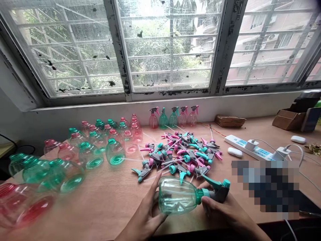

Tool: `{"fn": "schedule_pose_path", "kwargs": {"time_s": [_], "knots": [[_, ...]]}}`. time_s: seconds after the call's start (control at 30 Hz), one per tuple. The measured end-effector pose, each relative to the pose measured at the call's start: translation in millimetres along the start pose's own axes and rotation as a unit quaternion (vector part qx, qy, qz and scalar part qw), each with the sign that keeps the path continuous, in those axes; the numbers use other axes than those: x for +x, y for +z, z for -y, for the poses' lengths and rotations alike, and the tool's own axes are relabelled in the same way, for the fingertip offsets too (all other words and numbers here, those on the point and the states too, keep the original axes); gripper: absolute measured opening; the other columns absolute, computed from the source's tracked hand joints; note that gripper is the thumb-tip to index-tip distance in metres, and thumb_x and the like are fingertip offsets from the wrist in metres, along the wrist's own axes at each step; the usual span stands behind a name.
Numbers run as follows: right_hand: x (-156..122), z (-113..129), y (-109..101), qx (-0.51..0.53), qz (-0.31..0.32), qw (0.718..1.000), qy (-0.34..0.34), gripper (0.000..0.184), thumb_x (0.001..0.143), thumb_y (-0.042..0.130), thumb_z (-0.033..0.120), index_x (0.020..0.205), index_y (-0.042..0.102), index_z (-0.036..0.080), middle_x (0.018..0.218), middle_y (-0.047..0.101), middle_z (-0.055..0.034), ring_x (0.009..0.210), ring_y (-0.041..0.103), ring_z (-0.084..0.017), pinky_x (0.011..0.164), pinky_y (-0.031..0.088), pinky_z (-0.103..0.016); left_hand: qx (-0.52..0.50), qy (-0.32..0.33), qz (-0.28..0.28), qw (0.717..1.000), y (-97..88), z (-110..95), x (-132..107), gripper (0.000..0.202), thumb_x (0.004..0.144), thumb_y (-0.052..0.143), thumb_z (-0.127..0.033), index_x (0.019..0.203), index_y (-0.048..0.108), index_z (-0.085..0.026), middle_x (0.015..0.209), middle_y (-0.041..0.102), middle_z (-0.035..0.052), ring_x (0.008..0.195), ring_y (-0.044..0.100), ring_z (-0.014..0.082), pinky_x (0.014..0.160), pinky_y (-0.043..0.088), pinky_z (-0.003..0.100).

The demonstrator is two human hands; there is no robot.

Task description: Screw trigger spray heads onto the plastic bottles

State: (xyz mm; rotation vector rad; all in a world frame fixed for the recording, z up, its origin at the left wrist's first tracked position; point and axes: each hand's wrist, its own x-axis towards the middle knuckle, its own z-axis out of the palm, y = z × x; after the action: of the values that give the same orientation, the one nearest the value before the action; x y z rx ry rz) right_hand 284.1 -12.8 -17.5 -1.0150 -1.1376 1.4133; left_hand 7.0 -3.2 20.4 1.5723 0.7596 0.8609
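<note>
Head view: my left hand (147,211) has its grip wrapped round the base of a green bottle (178,199), empty and see-through, held just above the tabletop (112,197) near its front edge. It lies on its side, long axis left-right, neck pointing right. My right hand (220,209) pinches the teal trigger head (219,189) at that neck. Behind lie empty bottles (100,147) and loose trigger heads (180,155).

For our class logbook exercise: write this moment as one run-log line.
left hand: holds green bottle body | right hand: grips its trigger head | sprayer pile: behind
</note>
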Motion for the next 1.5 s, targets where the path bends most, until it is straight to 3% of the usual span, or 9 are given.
{"fn": "schedule_pose_path", "kwargs": {"time_s": [0.1, 0.3, 0.53, 0.63, 0.77, 0.97, 1.17, 1.3, 1.5], "knots": [[-1, 1, 0, -0.010, -0.005, 1.000, 0.001, 0.046, 0.077, 0.084, 0.051, 0.102, 0.065, 0.017, 0.058, 0.070, 0.0003, 0.053, 0.060, -0.018, 0.056, 0.043, -0.031, -0.030, -0.008, 0.005, 1.000, -1.7, -1, 2, 0.108, 0.085, 0.080, -0.035, 0.160, 0.002, -0.035, 0.170, 0.017, 0.0042, 0.155, 0.019, 0.0294, 0.126, 0.022, 0.044], [1, 6, 2, -0.025, -0.010, 1.000, 0.003, 0.046, 0.074, 0.084, 0.053, 0.101, 0.066, 0.019, 0.058, 0.073, -0.0013, 0.053, 0.065, -0.021, 0.055, 0.047, -0.033, -0.037, 0.000, 0.054, 0.998, -3.9, -4, 4, 0.083, 0.088, 0.077, -0.036, 0.156, 0.029, -0.030, 0.166, 0.031, 0.0069, 0.151, 0.030, 0.0312, 0.126, 0.025, 0.046], [0, 8, 6, 0.016, -0.005, 1.000, -0.005, 0.042, 0.073, 0.086, 0.050, 0.093, 0.063, 0.019, 0.061, 0.071, 0.0010, 0.052, 0.065, -0.018, 0.053, 0.050, -0.030, 0.007, -0.002, 0.042, 0.999, -4.0, 5, 1, 0.101, 0.091, 0.073, -0.037, 0.159, -0.002, -0.039, 0.170, 0.017, 0.0037, 0.155, 0.020, 0.0289, 0.124, 0.027, 0.045], [-1, 8, 7, 0.026, 0.002, 1.000, -0.003, 0.043, 0.075, 0.085, 0.050, 0.093, 0.062, 0.019, 0.057, 0.067, 0.0031, 0.049, 0.062, -0.015, 0.051, 0.048, -0.027, 0.006, -0.014, 0.032, 0.999, -5.3, 4, 0, 0.111, 0.083, 0.081, -0.041, 0.160, 0.002, -0.035, 0.170, 0.017, 0.0042, 0.155, 0.019, 0.0290, 0.127, 0.019, 0.044], [0, 9, 6, 0.021, 0.008, 1.000, -0.009, 0.043, 0.076, 0.084, 0.051, 0.093, 0.061, 0.019, 0.060, 0.071, 0.0009, 0.049, 0.063, -0.014, 0.051, 0.048, -0.026, 0.005, -0.021, 0.057, 0.998, -7.8, 0, -2, 0.087, 0.091, 0.070, -0.045, 0.159, 0.018, -0.034, 0.169, 0.024, 0.0027, 0.155, 0.022, 0.0265, 0.127, 0.017, 0.043], [0, 11, 6, 0.009, 0.003, 1.000, -0.010, 0.040, 0.079, 0.082, 0.051, 0.092, 0.061, 0.020, 0.062, 0.074, -0.0007, 0.050, 0.064, -0.016, 0.051, 0.050, -0.028, 0.092, -0.015, 0.035, 0.995, -6.2, -1, -5, 0.095, 0.092, 0.071, -0.033, 0.158, 0.005, -0.046, 0.169, 0.020, -0.0055, 0.155, 0.021, 0.0231, 0.127, 0.019, 0.040], [-1, 10, 6, 0.006, 0.001, 1.000, -0.011, 0.041, 0.077, 0.083, 0.051, 0.094, 0.064, 0.019, 0.064, 0.074, -0.0013, 0.052, 0.065, -0.017, 0.053, 0.053, -0.030, 0.056, -0.021, 0.028, 0.998, -6.5, -2, -1, 0.102, 0.085, 0.075, -0.049, 0.161, 0.010, -0.032, 0.169, 0.023, 0.0050, 0.155, 0.022, 0.0293, 0.127, 0.017, 0.044], [2, 7, 5, 0.000, -0.006, 1.000, -0.019, 0.039, 0.079, 0.080, 0.051, 0.094, 0.064, 0.019, 0.066, 0.076, -0.0033, 0.053, 0.069, -0.020, 0.054, 0.055, -0.033, 0.077, -0.031, 0.015, 0.996, -6.1, -5, 1, 0.096, 0.083, 0.079, -0.043, 0.159, 0.022, -0.029, 0.167, 0.028, 0.0075, 0.152, 0.028, 0.0296, 0.125, 0.024, 0.041], [4, 6, 3, 0.016, 0.002, 1.000, -0.009, 0.040, 0.079, 0.082, 0.048, 0.096, 0.062, 0.018, 0.064, 0.077, -0.0032, 0.052, 0.072, -0.022, 0.052, 0.057, -0.033, 0.118, -0.013, 0.018, 0.993, -6.9, 2, -1, 0.099, 0.088, 0.074, -0.038, 0.161, 0.007, -0.033, 0.170, 0.019, 0.0052, 0.156, 0.017, 0.0308, 0.128, 0.011, 0.049]]}}
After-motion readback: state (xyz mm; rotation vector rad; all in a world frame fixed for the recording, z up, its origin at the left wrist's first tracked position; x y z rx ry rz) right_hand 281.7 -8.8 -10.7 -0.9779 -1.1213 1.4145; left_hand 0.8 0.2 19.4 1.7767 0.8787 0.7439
